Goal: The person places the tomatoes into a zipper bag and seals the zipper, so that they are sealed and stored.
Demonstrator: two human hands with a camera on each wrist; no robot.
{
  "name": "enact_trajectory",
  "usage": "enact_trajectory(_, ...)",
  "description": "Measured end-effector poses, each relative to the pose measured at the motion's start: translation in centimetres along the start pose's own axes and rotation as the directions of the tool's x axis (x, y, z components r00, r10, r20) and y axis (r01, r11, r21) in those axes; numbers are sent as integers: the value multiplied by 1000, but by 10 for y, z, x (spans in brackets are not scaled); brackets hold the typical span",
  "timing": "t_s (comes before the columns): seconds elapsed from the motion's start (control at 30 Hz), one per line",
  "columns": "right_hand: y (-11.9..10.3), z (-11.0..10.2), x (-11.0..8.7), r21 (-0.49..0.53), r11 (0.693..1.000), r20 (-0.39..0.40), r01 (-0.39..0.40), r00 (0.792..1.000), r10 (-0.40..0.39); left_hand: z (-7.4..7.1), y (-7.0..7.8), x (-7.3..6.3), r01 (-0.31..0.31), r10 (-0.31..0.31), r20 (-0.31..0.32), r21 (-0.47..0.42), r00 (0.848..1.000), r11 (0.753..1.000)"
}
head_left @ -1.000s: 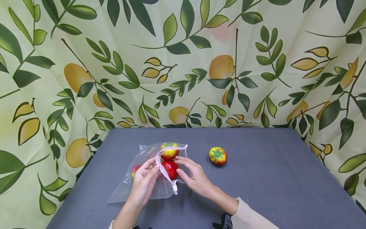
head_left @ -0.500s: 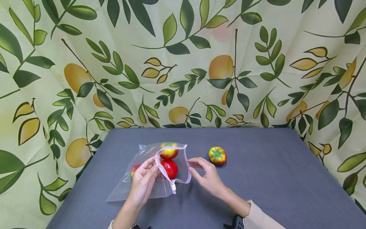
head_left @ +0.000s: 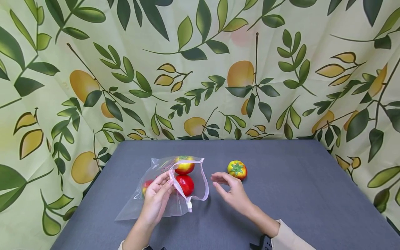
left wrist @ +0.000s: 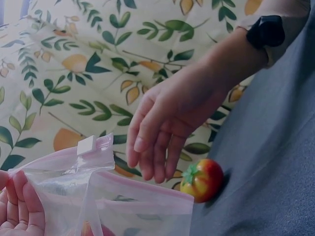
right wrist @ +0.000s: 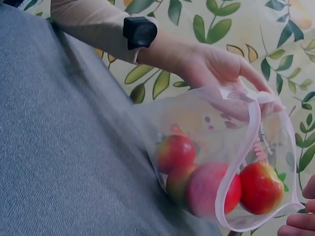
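A clear zip bag [head_left: 134, 209] with a pink-edged mouth and a white slider [left wrist: 86, 145] lies on the table, its mouth gaping to the right. My left hand [head_left: 155, 201] pinches the near side of that mouth between thumb and fingers. Inside are several red and yellow round fruits, among them a red one [head_left: 185, 185] close to the opening and a red-yellow one [right wrist: 262, 188] with a green top. Just right of the bag, my right hand [head_left: 232, 192] hovers with loosely bent fingers, holding nothing. Beyond its fingers sits a yellow-red tomato-like fruit [head_left: 236, 170] with a green leafy top.
The grey table [head_left: 297, 194] extends far to the right of the hands. A cloth [head_left: 200, 76] printed with leaves and fruit hangs behind the table and along its sides.
My right hand has drawn back rightward from the bag's mouth and let go of its right edge, leaving the mouth wider. The left hand keeps its grip in place.
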State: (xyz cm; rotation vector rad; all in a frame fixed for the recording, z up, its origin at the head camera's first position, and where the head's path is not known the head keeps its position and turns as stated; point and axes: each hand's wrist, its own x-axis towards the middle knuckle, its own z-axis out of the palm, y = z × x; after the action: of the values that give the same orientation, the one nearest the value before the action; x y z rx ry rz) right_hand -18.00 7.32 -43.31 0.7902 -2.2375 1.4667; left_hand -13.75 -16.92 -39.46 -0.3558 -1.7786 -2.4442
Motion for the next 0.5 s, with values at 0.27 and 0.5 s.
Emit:
enact_trajectory(0.27, 6, -7, -2, -27, 1000, -17, -10, 1000, 9, -1, 1, -1, 11, -11, -9, 5, 1000, 1000)
enact_trajectory(0.5, 14, -15, -2, -67, 998, -45, -14, 999, 11, -1, 2, -1, 28, -27, -26, 16, 999, 999)
